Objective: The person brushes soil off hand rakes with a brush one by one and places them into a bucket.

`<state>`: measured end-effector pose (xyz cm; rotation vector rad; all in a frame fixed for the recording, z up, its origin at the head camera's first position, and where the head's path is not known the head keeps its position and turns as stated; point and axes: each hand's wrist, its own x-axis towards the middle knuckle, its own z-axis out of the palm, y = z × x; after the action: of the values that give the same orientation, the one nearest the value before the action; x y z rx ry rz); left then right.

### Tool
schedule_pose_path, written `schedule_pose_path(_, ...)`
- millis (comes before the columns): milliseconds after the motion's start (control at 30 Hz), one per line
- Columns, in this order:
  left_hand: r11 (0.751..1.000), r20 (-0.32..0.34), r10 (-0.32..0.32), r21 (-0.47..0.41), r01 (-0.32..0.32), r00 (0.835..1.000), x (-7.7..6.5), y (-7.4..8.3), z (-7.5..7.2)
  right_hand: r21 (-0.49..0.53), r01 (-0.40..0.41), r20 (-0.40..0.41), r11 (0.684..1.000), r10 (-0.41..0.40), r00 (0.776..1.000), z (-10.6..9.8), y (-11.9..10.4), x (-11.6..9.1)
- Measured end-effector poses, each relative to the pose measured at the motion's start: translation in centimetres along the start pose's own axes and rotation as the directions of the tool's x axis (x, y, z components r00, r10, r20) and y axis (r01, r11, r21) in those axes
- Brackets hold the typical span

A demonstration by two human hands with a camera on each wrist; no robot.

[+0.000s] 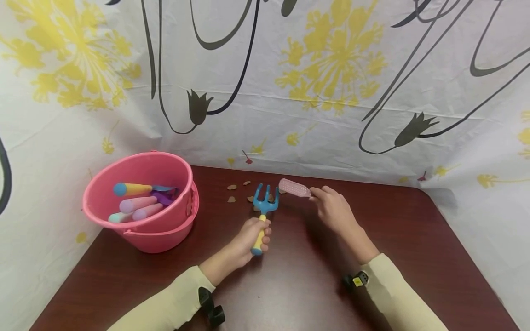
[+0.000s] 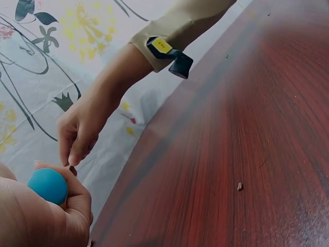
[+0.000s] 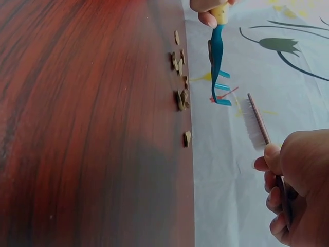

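My left hand [image 1: 247, 238] grips the yellow handle of a toy garden fork [image 1: 266, 207], its blue tines pointing away from me. The handle's blue end [image 2: 48, 186] shows in the left wrist view. My right hand [image 1: 336, 210] holds a small brush [image 1: 293, 188] by its thin dark handle. In the right wrist view, the brush [image 3: 260, 119] has a pinkish back and white bristles, and it is apart from the fork's tines [image 3: 223, 102]. Several small brown chips [image 3: 180, 99] lie on the table around and behind the fork; the tines partly cover some in the head view.
On the left stand nested pink buckets [image 1: 153, 239], the upper one tilted, with several pastel- and yellow-handled tools [image 1: 138, 189] inside. A white patterned cloth [image 1: 256, 110] hangs behind the dark red table [image 1: 397, 230]. One small brown crumb [image 2: 239, 186] lies nearer on the tabletop.
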<state>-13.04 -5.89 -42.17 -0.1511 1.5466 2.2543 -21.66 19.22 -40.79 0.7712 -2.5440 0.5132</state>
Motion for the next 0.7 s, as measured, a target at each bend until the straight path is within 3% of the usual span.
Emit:
schedule_pose_path(333, 0.996, 0.024, 0.004, 0.087, -0.006, 1.000, 0.3, 0.7, -0.6, 0.031, -0.006, -0.001, 1.000, 0.006, 1.000, -0.5, 0.6, -0.7)
schedule_pose_path(500, 0.979, 0.026, 0.035, 0.198, -0.040, 0.999, 0.4, 1.5, -1.0, 0.038, -0.006, -0.011, 0.999, 0.007, 1.000, -0.8, 0.9, -1.1)
schedule_pose_path(600, 0.942, 0.026, 0.054, 0.329, -0.059, 0.998, 0.3, 2.2, -1.5, 0.047, -0.016, -0.014, 0.999, 0.017, 1.000, -1.1, 1.0, -1.4)
schedule_pose_path(700, 0.864, 0.032, 0.086, 0.495, -0.090, 0.996, 0.2, 3.0, -2.0, 0.058, -0.037, -0.012, 0.998, 0.038, 0.999, -1.3, 1.1, -1.5)
